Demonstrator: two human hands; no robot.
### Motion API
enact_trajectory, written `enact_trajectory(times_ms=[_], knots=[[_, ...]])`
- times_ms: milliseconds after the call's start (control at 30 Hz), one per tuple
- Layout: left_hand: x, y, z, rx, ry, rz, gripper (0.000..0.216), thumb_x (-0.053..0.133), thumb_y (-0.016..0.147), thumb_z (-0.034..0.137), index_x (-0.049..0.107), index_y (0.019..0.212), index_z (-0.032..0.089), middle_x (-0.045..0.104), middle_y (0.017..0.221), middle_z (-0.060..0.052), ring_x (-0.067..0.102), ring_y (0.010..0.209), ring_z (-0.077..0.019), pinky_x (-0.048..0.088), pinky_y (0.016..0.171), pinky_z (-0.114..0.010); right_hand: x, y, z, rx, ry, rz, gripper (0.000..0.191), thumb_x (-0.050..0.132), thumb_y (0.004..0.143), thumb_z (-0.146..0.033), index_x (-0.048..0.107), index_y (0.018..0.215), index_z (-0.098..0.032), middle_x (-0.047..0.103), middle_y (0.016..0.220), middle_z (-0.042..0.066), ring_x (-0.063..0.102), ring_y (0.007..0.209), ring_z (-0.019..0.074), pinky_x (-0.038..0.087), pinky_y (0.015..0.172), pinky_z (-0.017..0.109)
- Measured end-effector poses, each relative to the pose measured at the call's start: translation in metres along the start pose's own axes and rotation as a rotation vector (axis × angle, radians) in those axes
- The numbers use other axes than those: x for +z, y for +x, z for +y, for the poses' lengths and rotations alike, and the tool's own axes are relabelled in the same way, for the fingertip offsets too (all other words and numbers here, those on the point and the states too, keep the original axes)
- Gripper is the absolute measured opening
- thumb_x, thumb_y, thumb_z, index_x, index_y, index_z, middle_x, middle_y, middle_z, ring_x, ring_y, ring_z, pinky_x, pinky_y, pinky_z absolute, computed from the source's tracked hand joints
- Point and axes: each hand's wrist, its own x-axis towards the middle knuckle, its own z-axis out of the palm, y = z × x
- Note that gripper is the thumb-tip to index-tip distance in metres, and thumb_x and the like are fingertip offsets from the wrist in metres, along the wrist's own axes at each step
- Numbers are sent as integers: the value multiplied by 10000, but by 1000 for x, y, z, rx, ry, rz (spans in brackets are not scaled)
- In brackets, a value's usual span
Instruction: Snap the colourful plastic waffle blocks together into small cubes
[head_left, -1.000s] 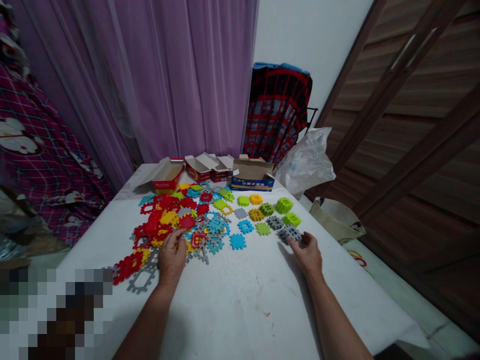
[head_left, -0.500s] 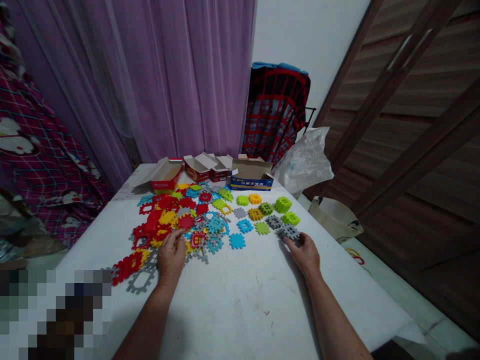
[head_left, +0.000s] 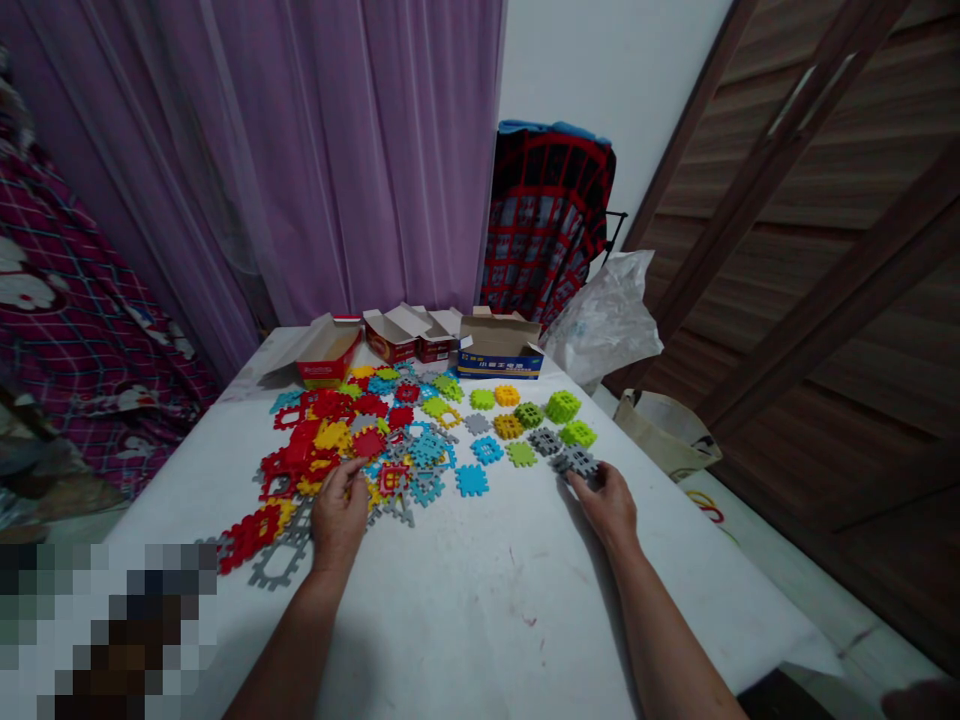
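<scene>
A heap of flat plastic interlocking tiles [head_left: 360, 445], red, yellow, blue, green and grey, covers the left middle of the white table [head_left: 480, 600]. To the right lie small sorted stacks: green [head_left: 562, 406], yellow [head_left: 508, 426], blue [head_left: 472, 481]. My left hand [head_left: 339, 512] rests palm down at the heap's near edge, fingers curled onto a piece among the red and yellow tiles. My right hand [head_left: 609, 502] has its fingertips on a grey tile stack [head_left: 576, 462] at the right end.
Open cardboard boxes stand along the table's far edge: a red one [head_left: 328, 355], two small red ones [head_left: 409, 340], a blue one [head_left: 501, 352]. A plastic bag [head_left: 607, 320] lies at the far right corner. Purple curtains hang behind; wooden doors are on the right.
My right hand has closed in onto the grey stack. My left hand has barely moved. The view has drifted slightly.
</scene>
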Motion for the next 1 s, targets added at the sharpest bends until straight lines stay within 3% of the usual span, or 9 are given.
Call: enact_trajectory(times_ms=[1000], knots=[[-1, 0, 2, 7, 19, -1, 340, 476, 827, 389, 717, 992, 215, 730, 956, -59, 666, 812, -201, 530, 767, -321, -3, -1, -11, -56, -145, -30, 706, 649, 672, -475, 562, 1269, -108, 702, 1158, 187, 658, 1034, 334, 511, 859, 407]])
